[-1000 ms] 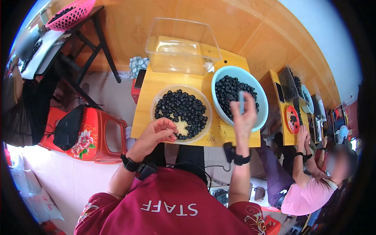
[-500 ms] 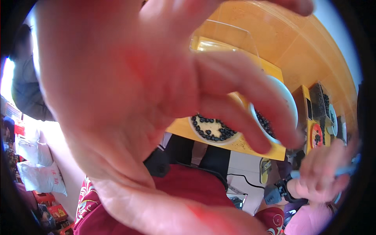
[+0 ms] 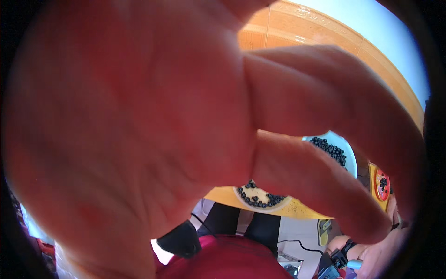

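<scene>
blue stick (image 3: 354,264) clamped in the right hand (image 3: 378,256) is probably light and stiff, best held mid-length; left hand (image 3: 172,107) fingers spread apart

An orange tiled wall (image 3: 299,25) rises at the back, with a red plate (image 3: 382,195) at right and pale floor (image 3: 298,229) below.

Behind the left hand (image 3: 153,121), the bench (image 3: 306,212) carries a dish (image 3: 253,192) of round pieces (image 3: 274,201) and, farther to the right, a bowl (image 3: 351,162) holding more.

Smooth plastic bowl (image 3: 351,160) (glossy wall (image 3: 320,32))
</scene>
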Motion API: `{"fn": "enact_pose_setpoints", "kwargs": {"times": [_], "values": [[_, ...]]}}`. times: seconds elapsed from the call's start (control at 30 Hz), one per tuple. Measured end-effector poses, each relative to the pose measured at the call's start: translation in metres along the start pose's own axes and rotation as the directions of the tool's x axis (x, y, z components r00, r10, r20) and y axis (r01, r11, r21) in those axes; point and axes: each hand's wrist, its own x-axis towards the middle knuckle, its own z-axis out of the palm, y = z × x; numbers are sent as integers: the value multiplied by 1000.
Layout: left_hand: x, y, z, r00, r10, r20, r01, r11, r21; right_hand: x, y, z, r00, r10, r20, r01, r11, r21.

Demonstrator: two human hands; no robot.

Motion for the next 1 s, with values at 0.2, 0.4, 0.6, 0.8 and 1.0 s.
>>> {"fn": "enact_pose_setpoints", "kwargs": {"times": [0.2, 0.4, 0.6, 0.8, 1.0], "values": [[11, -52, 215, 997, 67, -45, -70, 994, -79, 4, -18, 0, 996, 57, 70, -50, 994, -98], [41, -49, 315, 986, 153, -69, -158, 984, -83, 10, -24, 14, 989, 69, 132, -51, 989, -135], [-10, 13, 79, 967, 241, -84, -247, 966, -73, -4, -16, 41, 971, 234, -51, -227, 967, 115], [-15, 0, 32, 889, -327, 320, 350, 937, -15, -59, 8, -29, 732, 416, -540, -652, 659, -375], [-64, -196, 33, 704, -586, 401, 380, 788, 485, -140, 62, -115, 840, 196, -506, -448, -276, -850]]}}
